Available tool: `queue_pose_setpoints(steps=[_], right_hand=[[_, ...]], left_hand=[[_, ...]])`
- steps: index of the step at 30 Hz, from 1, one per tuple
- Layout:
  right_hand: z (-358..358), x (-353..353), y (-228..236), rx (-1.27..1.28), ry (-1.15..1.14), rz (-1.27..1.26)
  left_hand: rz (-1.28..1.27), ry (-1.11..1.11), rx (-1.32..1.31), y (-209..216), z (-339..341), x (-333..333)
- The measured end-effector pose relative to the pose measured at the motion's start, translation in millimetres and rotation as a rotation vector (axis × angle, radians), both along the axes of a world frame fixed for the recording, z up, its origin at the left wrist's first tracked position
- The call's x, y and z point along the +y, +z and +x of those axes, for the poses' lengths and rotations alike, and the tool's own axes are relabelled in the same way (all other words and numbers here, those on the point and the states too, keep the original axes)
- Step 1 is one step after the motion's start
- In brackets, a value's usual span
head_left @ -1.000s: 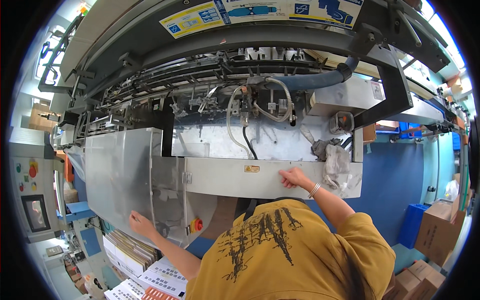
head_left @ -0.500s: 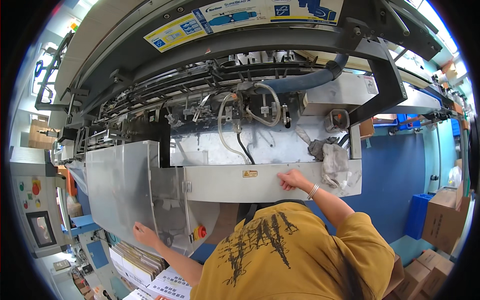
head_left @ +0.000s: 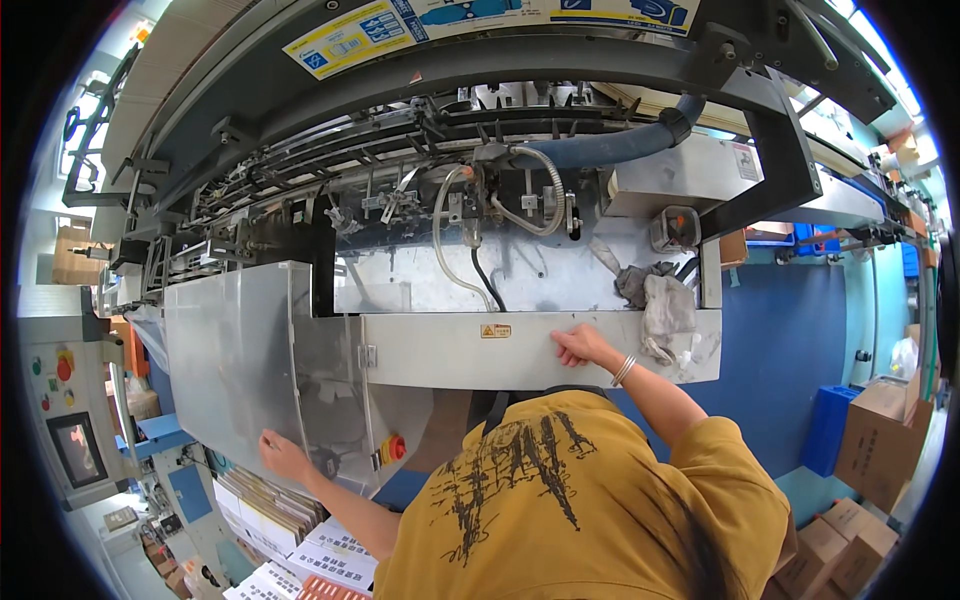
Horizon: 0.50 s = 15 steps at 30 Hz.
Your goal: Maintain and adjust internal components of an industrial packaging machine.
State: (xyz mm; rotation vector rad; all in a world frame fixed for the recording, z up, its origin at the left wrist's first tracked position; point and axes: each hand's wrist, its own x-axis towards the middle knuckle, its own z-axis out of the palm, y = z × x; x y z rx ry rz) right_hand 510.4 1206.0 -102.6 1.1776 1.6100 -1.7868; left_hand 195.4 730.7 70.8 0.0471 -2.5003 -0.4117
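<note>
My right hand (head_left: 582, 346) rests with curled fingers against the pale front panel (head_left: 450, 352) of a long machine, to the right of a small yellow warning label (head_left: 495, 331). Nothing shows in its fingers. Over at the left, my left hand (head_left: 284, 456) is at the lower part of a large translucent guard cover (head_left: 235, 345). Its fingers are bent inward; whether they grip the cover's edge is hidden. A red and yellow rotary switch (head_left: 395, 448) sits to the right of that hand. Grey rags (head_left: 668, 310) lie on the panel beyond my right hand.
Hoses (head_left: 450, 240) and metal brackets fill the machine bed behind the panel, under a dark overhead frame (head_left: 560, 75). Stacked printed sheets (head_left: 300, 540) stand at lower left, near a control console (head_left: 65, 390). Cardboard boxes (head_left: 885, 440) and a blue bin (head_left: 832, 430) are at right.
The whole view has shifted slightly, so the machine sits a little higher in the picture. Both hands stay at about the same places, with their fingers still bent.
</note>
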Motion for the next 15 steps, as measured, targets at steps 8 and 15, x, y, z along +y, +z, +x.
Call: queue_pose_setpoints(steps=[8,15], right_hand=[[-2,2,5,-0.005,0.011,0.017],[-3,1,3,-0.004,0.016,0.01]], left_hand=[[-0.004,-0.025,0.057,-5,-6,-6],[-0.051,-0.055,0.084,-10,-8,-14]])
